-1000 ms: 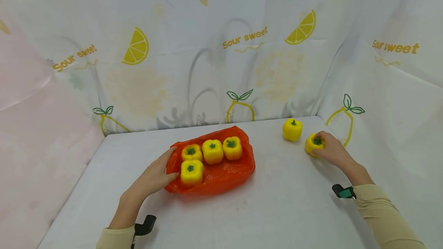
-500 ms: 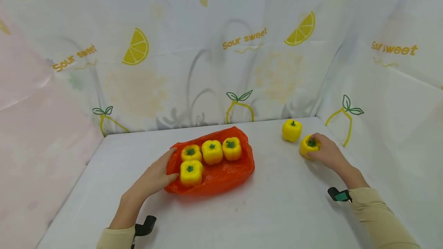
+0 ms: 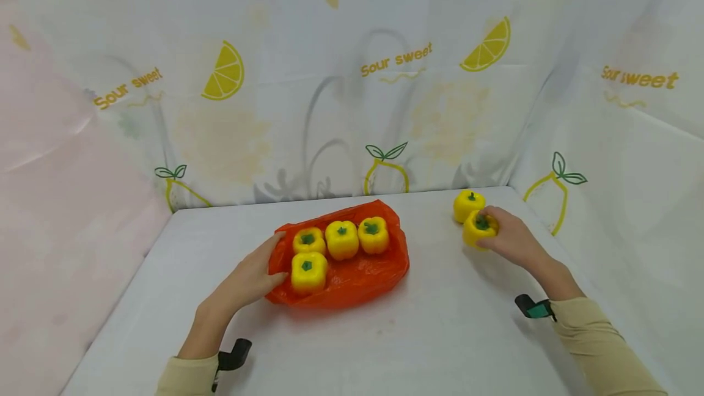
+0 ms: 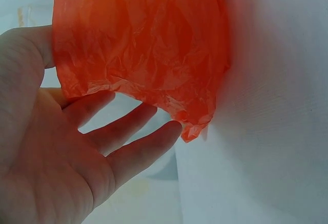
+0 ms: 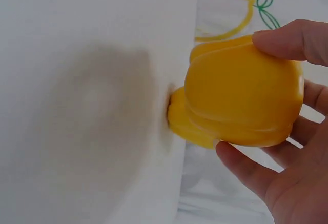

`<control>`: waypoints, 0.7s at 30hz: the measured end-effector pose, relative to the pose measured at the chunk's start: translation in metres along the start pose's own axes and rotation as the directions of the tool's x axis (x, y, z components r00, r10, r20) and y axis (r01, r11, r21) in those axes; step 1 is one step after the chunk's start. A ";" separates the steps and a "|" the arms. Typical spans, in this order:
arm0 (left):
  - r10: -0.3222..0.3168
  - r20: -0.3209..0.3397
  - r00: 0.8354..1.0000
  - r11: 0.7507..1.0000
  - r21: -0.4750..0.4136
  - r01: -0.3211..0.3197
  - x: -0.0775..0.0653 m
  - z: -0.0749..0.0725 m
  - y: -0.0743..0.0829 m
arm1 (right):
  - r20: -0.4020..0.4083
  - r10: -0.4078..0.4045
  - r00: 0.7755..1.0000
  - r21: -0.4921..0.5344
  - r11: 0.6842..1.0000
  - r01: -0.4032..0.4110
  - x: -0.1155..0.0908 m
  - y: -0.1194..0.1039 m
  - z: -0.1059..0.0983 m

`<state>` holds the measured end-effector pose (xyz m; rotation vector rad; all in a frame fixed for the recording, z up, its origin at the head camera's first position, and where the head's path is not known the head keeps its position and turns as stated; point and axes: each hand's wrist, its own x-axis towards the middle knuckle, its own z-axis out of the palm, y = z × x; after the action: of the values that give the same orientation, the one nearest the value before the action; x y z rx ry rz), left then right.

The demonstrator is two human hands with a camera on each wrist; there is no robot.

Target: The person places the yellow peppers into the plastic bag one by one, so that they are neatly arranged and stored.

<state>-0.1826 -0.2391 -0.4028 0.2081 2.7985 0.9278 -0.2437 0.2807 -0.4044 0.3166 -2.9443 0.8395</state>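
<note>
My right hand [image 3: 513,238] grips a yellow bell pepper [image 3: 474,232] with thumb and fingers around its sides. In the right wrist view that bell pepper [image 5: 243,90] is off the white table, its shadow beneath. Just behind it stands another yellow bell pepper [image 3: 468,204]. My left hand [image 3: 244,277] holds the left edge of an open red plastic bag [image 3: 357,277], where several yellow bell peppers [image 3: 341,240] lie, green stems up. The left wrist view has the fingers [image 4: 138,157] spread along the rim of the bag [image 4: 138,34].
The white table [image 3: 407,341] ends against a pale curtain [image 3: 308,139] with lemon prints at the back and sides. A black wrist camera [image 3: 235,354] sits on the left forearm, another wrist camera [image 3: 533,306] on the right.
My right hand has brought its bell pepper leftward, closer to the one standing behind. The left hand stays at the bag, and the view has shifted slightly.
</note>
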 end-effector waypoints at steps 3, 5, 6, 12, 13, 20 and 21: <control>-0.001 0.006 1.000 1.000 -0.011 0.001 0.000 0.000 0.001 | -0.005 -0.024 1.000 0.009 1.000 0.024 0.002 -0.009 -0.002; 0.000 0.005 1.000 1.000 -0.013 0.000 0.000 0.000 0.002 | -0.008 -0.040 0.999 0.013 0.999 0.040 0.003 -0.015 -0.002; 0.000 0.004 1.000 1.000 -0.015 0.000 0.000 0.000 0.002 | -0.008 -0.046 0.999 0.014 0.999 0.046 0.004 -0.018 -0.003; 0.003 -0.003 1.000 1.000 -0.010 -0.003 -0.001 0.000 0.000 | -0.010 -0.088 0.996 0.015 0.996 0.088 0.006 -0.035 -0.005; 0.002 -0.002 1.000 1.000 -0.009 -0.002 -0.001 0.000 0.000 | -0.013 -0.098 0.995 0.015 0.995 0.099 0.006 -0.039 -0.005; -0.002 -0.001 1.000 1.000 -0.003 0.002 -0.001 -0.001 0.000 | -0.034 -0.178 0.984 0.018 0.984 0.178 0.008 -0.064 -0.007; 0.001 -0.001 1.000 1.000 0.000 -0.001 -0.001 -0.001 0.000 | -0.033 -0.186 0.982 0.016 0.982 0.187 0.008 -0.068 -0.007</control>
<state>-0.1814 -0.2394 -0.4018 0.2085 2.7997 0.9288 -0.2372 0.2268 -0.3624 0.5654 -2.8237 0.8393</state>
